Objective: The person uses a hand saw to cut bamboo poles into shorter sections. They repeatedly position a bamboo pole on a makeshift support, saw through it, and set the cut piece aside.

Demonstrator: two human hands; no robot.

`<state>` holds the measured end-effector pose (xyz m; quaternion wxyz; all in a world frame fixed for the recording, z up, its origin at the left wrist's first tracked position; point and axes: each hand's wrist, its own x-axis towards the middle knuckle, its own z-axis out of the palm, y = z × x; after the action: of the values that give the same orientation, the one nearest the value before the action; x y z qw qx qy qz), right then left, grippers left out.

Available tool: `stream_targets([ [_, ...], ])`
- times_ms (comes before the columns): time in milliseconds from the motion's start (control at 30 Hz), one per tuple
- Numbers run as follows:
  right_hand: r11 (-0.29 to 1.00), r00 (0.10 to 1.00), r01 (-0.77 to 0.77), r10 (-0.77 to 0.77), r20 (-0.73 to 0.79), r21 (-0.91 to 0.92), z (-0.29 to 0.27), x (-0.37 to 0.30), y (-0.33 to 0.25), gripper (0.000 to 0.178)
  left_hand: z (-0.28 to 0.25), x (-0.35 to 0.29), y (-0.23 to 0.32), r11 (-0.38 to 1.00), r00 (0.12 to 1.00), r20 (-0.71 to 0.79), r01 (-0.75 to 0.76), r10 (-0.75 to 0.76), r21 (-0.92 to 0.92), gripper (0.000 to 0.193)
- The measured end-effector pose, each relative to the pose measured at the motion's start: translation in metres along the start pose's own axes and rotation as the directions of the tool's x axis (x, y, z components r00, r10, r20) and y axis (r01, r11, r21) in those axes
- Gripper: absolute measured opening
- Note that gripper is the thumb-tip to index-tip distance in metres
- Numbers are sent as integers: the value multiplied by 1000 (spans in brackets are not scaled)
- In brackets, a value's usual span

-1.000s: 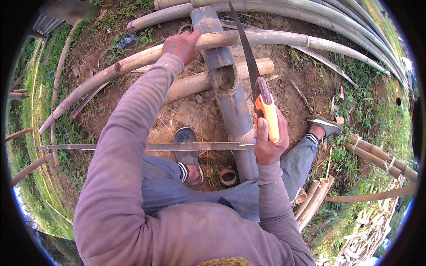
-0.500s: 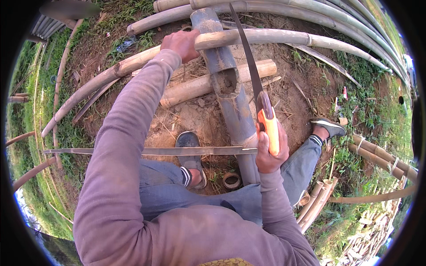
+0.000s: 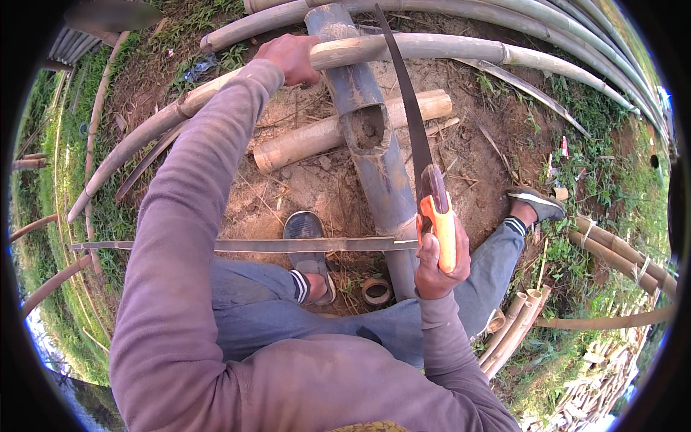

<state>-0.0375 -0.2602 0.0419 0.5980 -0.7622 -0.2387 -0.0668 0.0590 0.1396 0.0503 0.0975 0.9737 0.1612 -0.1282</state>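
Note:
My left hand is closed around a long bamboo pole, which lies across the far part of a thick grey bamboo tube. This tube has an opening cut into its top side. In my right hand is a hand saw, gripped by its orange handle with the blade pointing away from me. Its blade crosses over the pole just right of my left hand; whether its teeth touch the pole I cannot tell. A shorter bamboo length lies crosswise beneath the tube.
More bamboo poles lie at the far side. A long thin flat strip runs crosswise before my legs, near a cut bamboo ring. Short bamboo pieces and tied poles lie at right.
My left hand has shifted slightly left and away from me, along with the pole. The saw has moved a little, its handle slightly to the right and nearer to me.

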Motion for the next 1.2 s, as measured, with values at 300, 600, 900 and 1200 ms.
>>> stream_targets([
  [300,990,995,95,-98,-22,-100,26,37,11,42,0,25,-23,982,992,27,-119,124,-144,64],
  [600,999,998,-12,14,-56,37,69,101,24,38,3,30,-25,964,982,85,-147,169,-220,62],
  [900,991,994,90,-95,-47,-102,54,75,29,43,4,40,-27,948,969,172,-122,179,-295,66],
  [1200,999,999,50,-50,-21,-3,22,22,22,43,2,46,-38,917,963,232,-36,139,-397,58],
])
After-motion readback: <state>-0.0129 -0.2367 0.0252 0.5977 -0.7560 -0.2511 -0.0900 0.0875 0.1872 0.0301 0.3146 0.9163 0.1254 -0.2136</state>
